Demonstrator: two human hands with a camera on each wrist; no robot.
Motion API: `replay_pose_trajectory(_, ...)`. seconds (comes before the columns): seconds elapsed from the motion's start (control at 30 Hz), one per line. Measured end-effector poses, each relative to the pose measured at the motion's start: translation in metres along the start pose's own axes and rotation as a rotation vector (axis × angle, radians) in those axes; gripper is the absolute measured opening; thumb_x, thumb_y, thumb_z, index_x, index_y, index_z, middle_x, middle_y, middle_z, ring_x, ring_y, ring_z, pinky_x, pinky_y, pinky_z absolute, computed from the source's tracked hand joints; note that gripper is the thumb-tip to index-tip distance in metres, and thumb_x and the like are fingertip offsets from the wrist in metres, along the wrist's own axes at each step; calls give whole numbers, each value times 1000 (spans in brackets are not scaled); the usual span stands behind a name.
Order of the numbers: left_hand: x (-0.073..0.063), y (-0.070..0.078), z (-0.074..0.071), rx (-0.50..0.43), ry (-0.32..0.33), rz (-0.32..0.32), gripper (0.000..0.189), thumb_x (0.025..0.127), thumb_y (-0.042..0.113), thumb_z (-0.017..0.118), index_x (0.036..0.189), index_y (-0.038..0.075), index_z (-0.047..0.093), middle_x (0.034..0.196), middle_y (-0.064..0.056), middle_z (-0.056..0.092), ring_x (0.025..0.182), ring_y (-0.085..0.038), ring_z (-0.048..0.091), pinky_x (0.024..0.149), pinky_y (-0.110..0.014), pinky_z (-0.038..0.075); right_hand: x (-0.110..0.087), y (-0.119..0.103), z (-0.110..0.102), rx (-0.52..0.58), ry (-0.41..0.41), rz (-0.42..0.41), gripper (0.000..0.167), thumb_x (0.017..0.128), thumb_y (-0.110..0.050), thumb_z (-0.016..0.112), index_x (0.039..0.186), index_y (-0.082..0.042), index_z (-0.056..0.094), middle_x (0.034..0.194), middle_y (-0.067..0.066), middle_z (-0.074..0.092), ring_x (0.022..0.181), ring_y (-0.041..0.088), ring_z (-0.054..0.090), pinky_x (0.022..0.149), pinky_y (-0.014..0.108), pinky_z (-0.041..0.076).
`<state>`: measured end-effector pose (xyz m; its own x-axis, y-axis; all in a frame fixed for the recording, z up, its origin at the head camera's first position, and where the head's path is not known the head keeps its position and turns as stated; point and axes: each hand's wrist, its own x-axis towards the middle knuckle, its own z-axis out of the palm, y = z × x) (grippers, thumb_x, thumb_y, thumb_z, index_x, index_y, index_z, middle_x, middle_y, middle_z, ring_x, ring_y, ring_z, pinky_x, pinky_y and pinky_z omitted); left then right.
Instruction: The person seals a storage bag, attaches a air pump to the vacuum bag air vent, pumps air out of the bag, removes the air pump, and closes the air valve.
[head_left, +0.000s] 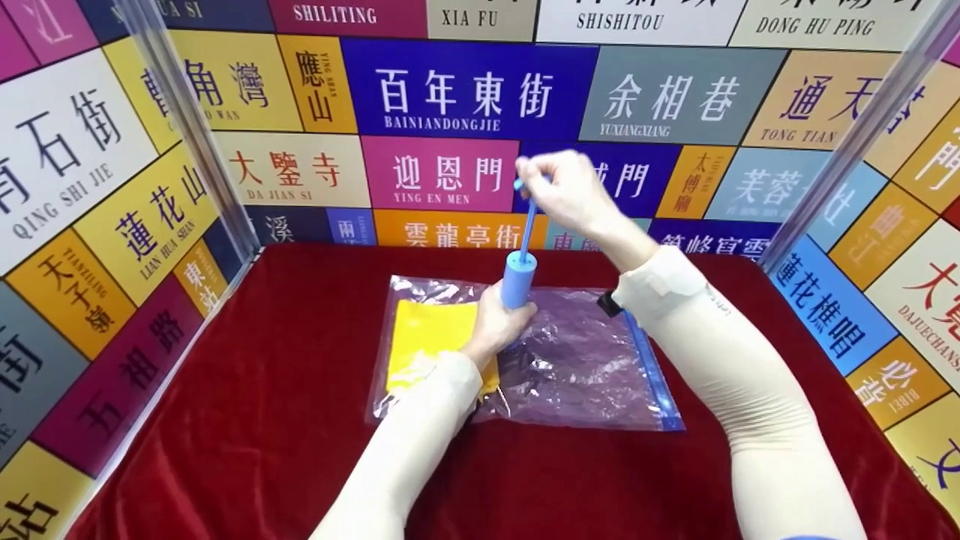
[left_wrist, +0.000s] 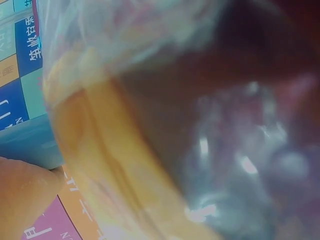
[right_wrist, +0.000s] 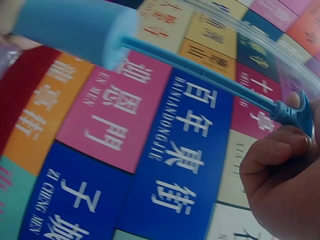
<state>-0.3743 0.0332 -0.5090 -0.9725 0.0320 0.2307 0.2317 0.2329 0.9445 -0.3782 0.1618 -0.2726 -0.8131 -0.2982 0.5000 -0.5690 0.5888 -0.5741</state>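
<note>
A light blue hand pump (head_left: 517, 279) stands nearly upright over a clear plastic storage bag (head_left: 577, 375). My left hand (head_left: 498, 322) grips the pump's barrel low down, and its lower end is hidden behind the hand and bag. My right hand (head_left: 566, 187) holds the blue handle (right_wrist: 303, 115) at the top, with the thin rod (right_wrist: 200, 72) drawn far out of the barrel. Folded yellow cloth (head_left: 424, 341) lies inside the left part of the bag. Wrinkled plastic and the yellow cloth fill most of the left wrist view.
Dark red velvet cloth (head_left: 247, 390) covers the table. A blue zip strip (head_left: 660, 382) runs along the bag's right edge. Panels with coloured street-name signs (head_left: 469, 90) rise at the back and both sides, with clear corner posts (head_left: 191, 127) between them.
</note>
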Motion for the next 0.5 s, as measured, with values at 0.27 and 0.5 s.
replay_pose_trajectory(0.27,1,0,1,10,8,17,23,85,5,81,108,4,75,92,-11,76,79,-16,65,84,-33,61,-18,30,29,-36,-83,7,47,117,-29,58,75,-10,70,72,2,64,68,18,52,65,28,43)
replay_pose_trajectory(0.5,3,-2,1,11,15,33,23,84,5,79,106,3,75,86,-5,72,77,-15,62,80,-31,58,-29,42,45,-44,-110,13,48,115,-29,57,72,-10,66,74,7,68,74,20,59,70,30,45)
